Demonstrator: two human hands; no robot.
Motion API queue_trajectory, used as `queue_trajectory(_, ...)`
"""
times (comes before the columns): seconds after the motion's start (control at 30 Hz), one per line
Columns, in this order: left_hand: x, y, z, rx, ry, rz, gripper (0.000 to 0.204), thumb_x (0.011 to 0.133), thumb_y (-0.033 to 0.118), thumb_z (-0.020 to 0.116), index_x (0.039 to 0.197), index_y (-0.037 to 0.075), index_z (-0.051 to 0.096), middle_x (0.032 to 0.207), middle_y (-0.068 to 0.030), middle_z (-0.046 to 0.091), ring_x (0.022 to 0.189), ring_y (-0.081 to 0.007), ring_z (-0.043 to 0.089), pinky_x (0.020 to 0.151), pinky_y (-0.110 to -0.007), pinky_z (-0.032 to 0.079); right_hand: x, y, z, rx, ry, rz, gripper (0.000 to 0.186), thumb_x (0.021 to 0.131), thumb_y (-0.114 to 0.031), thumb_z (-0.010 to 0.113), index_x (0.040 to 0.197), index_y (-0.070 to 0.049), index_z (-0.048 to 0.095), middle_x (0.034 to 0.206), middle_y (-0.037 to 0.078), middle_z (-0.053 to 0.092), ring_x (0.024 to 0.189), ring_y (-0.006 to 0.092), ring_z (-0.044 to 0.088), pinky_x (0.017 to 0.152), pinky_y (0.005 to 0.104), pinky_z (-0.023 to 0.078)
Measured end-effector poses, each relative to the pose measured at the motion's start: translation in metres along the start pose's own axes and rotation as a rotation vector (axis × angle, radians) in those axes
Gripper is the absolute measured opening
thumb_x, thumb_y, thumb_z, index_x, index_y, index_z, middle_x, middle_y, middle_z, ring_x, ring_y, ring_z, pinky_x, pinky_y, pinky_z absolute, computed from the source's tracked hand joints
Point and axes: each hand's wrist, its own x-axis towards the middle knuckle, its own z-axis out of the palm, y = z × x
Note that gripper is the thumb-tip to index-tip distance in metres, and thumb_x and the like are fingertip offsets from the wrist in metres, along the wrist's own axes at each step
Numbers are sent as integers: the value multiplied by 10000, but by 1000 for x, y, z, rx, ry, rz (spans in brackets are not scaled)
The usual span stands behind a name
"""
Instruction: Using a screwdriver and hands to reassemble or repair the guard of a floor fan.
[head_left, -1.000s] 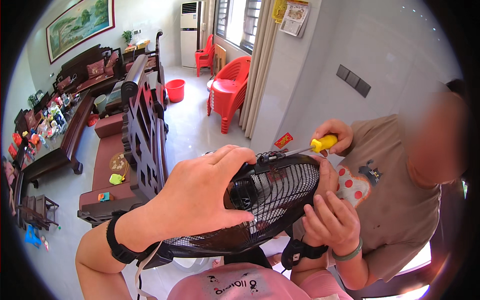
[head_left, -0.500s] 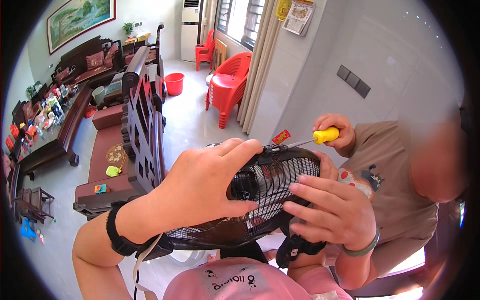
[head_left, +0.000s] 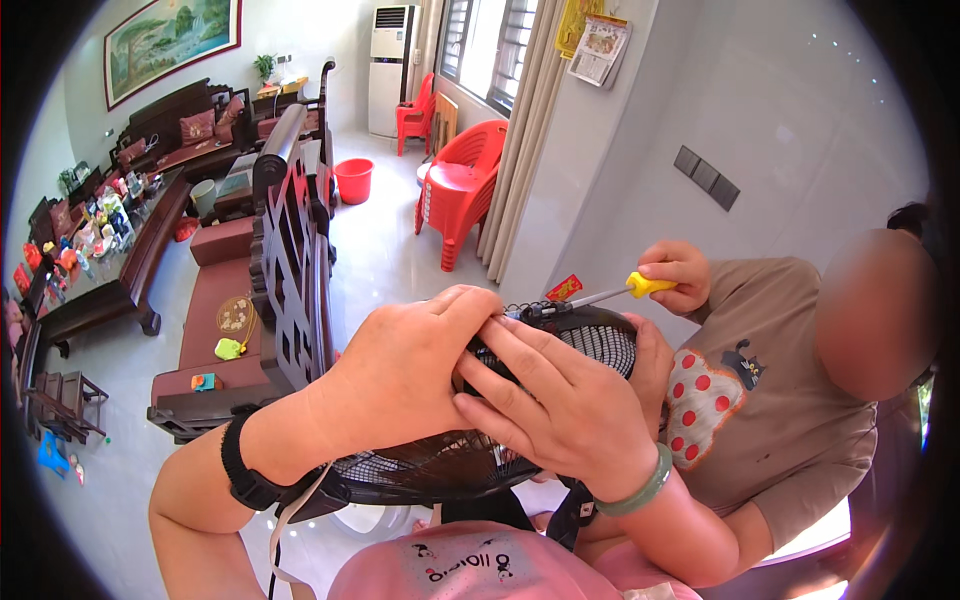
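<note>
A black fan with a wire grille is tilted in front of my body. My left hand is curled over its top rim and grips it; the fingertips are partly hidden. My right hand lies across the grille, fingers stretched out and slightly apart, their tips against my left hand. At the far right rim, another person's hand holds a screwdriver with a yellow handle, its shaft reaching a black clip on the fan's edge. That person's other hand steadies the fan's right side.
A dark carved wooden bench with red-brown cushions stands close on the left. Beyond are a cluttered long table, a red bucket and stacked red plastic chairs. The other person is at my right, by a grey wall.
My right hand has moved left and up from the fan's right side onto the grille beside my left hand. The left hand keeps its hold; the screwdriver stays at the rim, slightly lower.
</note>
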Motion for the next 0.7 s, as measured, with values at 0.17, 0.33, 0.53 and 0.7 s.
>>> queue_trajectory(0.17, -16, 2, -5, -94, 50, 9, 664, 655, 222, 788, 1204, 12, 480, 1109, -181, 548, 937, -384, 605, 773, -429, 521, -6, -12, 14, -14, -37, 176, 312, 881, -235, 583, 1140, -69, 635, 1169, 97, 612, 1123, 241, 583, 940, 338, 486)
queue_trajectory(0.33, -69, -12, -4, -19, 9, -240, 943, 570, 362, 892, 1318, 4, 443, 1229, -188, 554, 1096, -367, 589, 924, -385, 488, -11, -7, 12, -58, -23, 183, 347, 912, -241, 556, 1207, -67, 609, 1162, 109, 613, 1129, 197, 582, 958, 276, 457)
queue_trajectory(0.53, -209, -47, 88, -367, 484, -469, 1149, 473, 364, 960, 1363, -1, 331, 1229, -169, 551, 1123, -251, 577, 982, -379, 453, -13, -8, 3, -117, -18, 153, 344, 921, -119, 486, 1233, 8, 553, 1193, 114, 601, 1164, 201, 562, 1039, 287, 402)
queue_trajectory(0.7, -213, -51, 98, -338, 558, -554, 1228, 436, 330, 978, 1386, 11, 268, 1252, -155, 534, 1147, -245, 556, 999, -373, 443, -19, 0, 12, -55, 4, 175, 341, 918, -104, 481, 1230, 15, 550, 1196, 115, 597, 1167, 201, 558, 1040, 285, 400)
